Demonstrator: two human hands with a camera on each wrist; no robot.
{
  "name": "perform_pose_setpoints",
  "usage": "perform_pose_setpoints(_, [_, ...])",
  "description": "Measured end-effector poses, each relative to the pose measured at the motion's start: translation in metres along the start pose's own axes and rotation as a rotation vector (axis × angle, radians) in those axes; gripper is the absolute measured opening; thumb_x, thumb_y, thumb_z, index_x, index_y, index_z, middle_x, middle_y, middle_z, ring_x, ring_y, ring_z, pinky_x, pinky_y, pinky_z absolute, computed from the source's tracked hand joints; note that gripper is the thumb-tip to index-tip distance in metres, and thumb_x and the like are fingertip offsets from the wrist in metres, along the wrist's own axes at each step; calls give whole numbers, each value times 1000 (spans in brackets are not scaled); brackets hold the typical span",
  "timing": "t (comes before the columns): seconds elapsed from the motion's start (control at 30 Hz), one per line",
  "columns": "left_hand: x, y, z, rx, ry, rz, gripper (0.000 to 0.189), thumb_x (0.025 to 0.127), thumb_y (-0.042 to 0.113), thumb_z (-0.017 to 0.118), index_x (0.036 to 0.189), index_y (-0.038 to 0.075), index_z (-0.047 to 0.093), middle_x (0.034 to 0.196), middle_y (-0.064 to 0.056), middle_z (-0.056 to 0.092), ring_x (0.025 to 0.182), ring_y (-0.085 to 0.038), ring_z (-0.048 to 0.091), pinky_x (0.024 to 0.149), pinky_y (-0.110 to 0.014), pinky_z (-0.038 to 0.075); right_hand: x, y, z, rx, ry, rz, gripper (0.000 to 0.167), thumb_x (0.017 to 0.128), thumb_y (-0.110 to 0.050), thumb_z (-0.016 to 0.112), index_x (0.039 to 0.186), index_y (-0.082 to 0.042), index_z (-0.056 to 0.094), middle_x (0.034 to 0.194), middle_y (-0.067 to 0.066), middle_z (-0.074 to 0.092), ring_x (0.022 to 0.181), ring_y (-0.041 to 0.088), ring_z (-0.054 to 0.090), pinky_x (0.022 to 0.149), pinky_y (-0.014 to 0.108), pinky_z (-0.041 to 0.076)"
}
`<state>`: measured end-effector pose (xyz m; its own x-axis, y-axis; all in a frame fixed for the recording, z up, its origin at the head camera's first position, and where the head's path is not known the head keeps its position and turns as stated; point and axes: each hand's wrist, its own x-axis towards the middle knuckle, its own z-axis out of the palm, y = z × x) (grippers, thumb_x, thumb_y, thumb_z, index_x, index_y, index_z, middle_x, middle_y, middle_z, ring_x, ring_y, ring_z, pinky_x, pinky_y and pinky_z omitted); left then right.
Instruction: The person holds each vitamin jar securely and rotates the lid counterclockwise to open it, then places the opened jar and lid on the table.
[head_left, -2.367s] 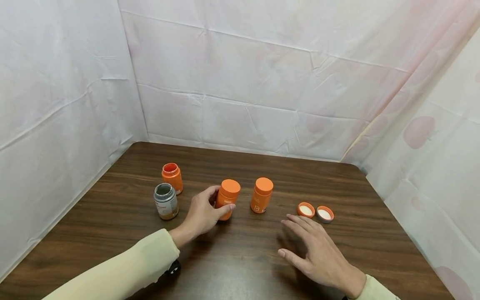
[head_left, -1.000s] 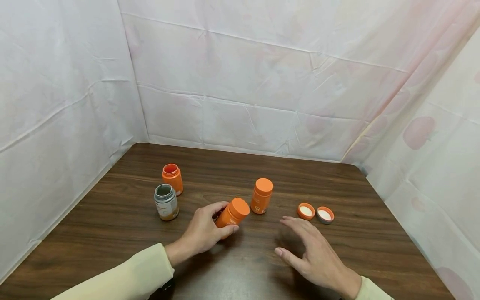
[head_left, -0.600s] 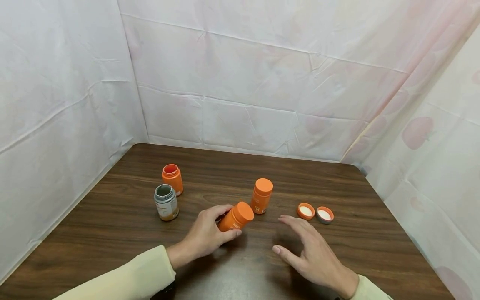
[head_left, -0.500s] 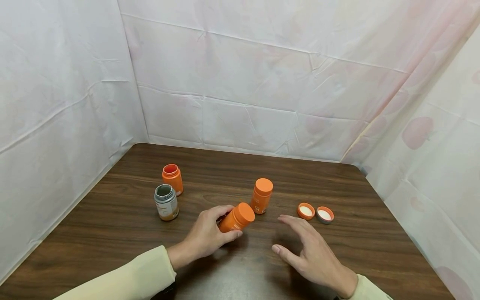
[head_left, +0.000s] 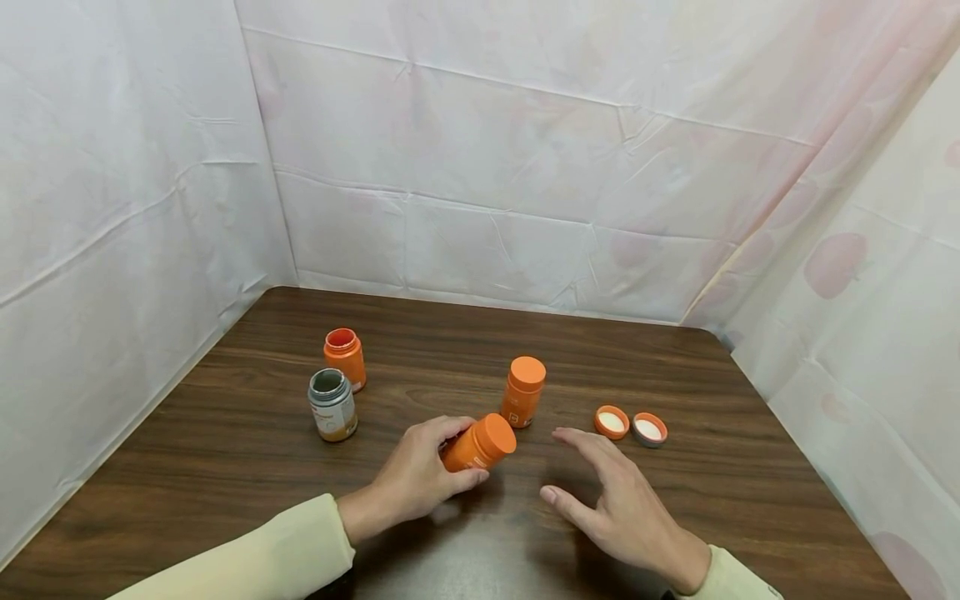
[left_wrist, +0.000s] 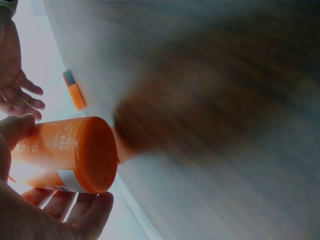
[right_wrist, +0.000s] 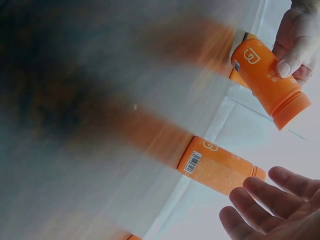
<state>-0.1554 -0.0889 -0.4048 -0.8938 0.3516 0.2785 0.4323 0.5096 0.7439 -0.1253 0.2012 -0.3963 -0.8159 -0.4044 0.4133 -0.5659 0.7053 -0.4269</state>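
My left hand grips an orange capped bottle, thumb on the near side and fingers round the far side. The bottle leans to the right, cap toward my right hand. In the left wrist view its whole round base shows, raised off the table. My right hand holds nothing, fingers spread and thumb apart, over the table right of the bottle. A second orange capped bottle stands upright just behind the held one; the right wrist view shows the barcode on this standing bottle.
At the left, an uncapped orange bottle stands behind an uncapped grey bottle with a pale label. Two caps, one orange and one orange-and-grey, lie upturned beyond my right fingertips. Pale sheeting surrounds the brown table.
My left hand has brought the gripped bottle from nearly upright toward me and to the right, tilting it further. My right hand has shifted slightly left. The other bottles and caps have stayed put.
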Motion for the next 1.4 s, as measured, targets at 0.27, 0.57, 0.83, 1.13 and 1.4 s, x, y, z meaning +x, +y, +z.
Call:
perform_pose_setpoints(0.27, [-1,1,2,15,-28,-5,55,81,25,90,130,12,67,114,4,69,97,-9,63,86,-34,54,1,0,0,16,23,1,64,90,-47,78,144,-24,54,140,-8,58,130,13,54,102,44,47])
perform_pose_setpoints(0.57, [-2,3,4,42,-29,20,52,80,25,90,126,13,70,110,6,69,93,-9,61,83,-32,53,0,-1,1,35,40,-6,61,90,-43,78,143,-26,54,138,-8,60,128,15,56,98,48,49])
perform_pose_setpoints(0.83, [-2,8,5,68,-30,50,48,79,26,91,121,17,71,105,10,68,90,-8,59,79,-30,51,1,-3,0,56,45,-3,61,90,-42,80,143,-26,54,139,-8,60,128,14,56,98,47,50])
perform_pose_setpoints(1.13, [-4,13,9,82,-46,72,48,77,26,92,121,19,72,106,11,68,92,-8,57,79,-29,49,3,-6,1,91,65,-31,61,89,-38,81,142,-27,54,137,-8,61,126,15,58,97,48,51])
perform_pose_setpoints(1.4, [-6,18,11,108,-46,90,51,77,28,92,122,18,72,109,9,68,95,-9,57,80,-30,49,6,-9,4,102,92,-97,62,87,-34,84,141,-24,56,135,-8,61,122,18,61,97,43,51])
